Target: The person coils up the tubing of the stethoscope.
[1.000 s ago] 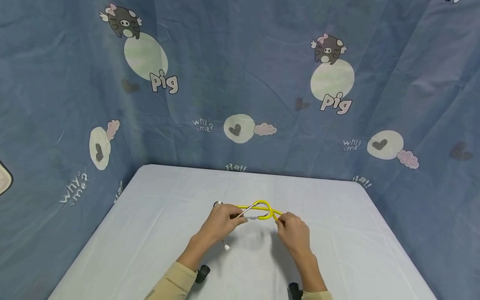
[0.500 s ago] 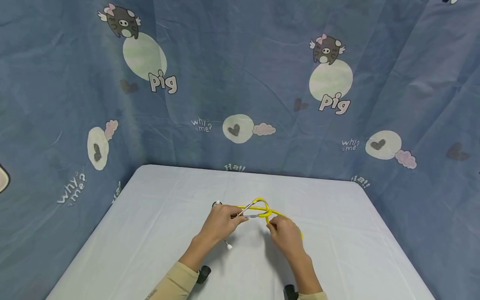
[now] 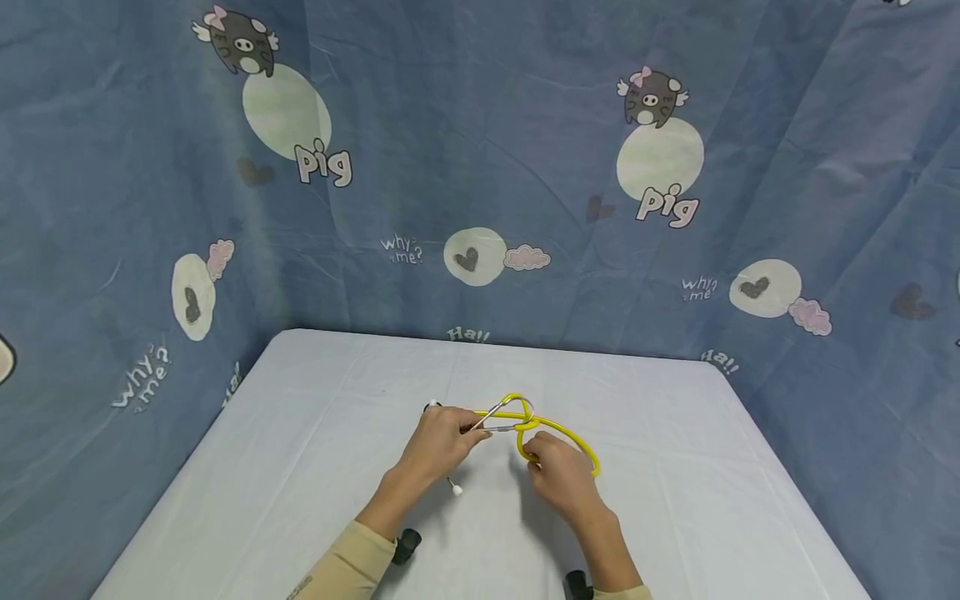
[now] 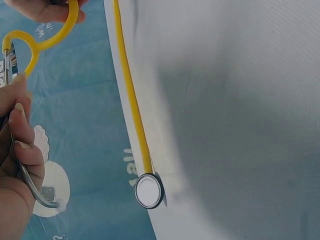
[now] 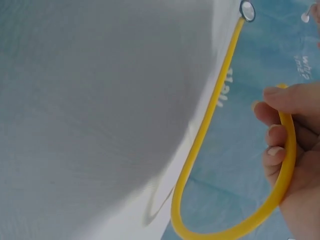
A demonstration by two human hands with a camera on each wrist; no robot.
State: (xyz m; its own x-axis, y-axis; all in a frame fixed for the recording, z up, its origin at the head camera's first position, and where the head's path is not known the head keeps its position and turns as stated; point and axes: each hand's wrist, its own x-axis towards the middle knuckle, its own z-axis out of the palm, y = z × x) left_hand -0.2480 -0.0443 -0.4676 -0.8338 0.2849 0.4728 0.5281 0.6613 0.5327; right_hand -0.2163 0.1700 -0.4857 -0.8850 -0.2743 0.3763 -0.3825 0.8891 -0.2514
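A stethoscope with yellow tubing (image 3: pixel 579 439) lies on the white-covered table (image 3: pixel 300 467). My left hand (image 3: pixel 471 437) grips its metal ear tubes (image 4: pixel 30 187). One white ear tip (image 3: pixel 454 492) hangs below that hand. My right hand (image 3: pixel 531 451) pinches the yellow tubing (image 5: pixel 210 115) just right of the left hand, and the tube curves out in a loop to the right. In the left wrist view the tube (image 4: pixel 131 95) runs straight to the round chest piece (image 4: pixel 149 190), which rests on the table behind my left hand (image 4: pixel 17 150). The right wrist view shows my right hand (image 5: pixel 280 145) curled round the tube.
A blue cloth backdrop (image 3: pixel 480 167) printed with cartoon pigs closes off the back and both sides of the table. The table's far edge (image 3: pixel 495 343) meets it. Black wrist-camera mounts (image 3: pixel 405 546) sit on both forearms.
My right hand has slid left along the yellow tube toward the left hand, and the tube now bows out in a loop to the right. The left hand has stayed put.
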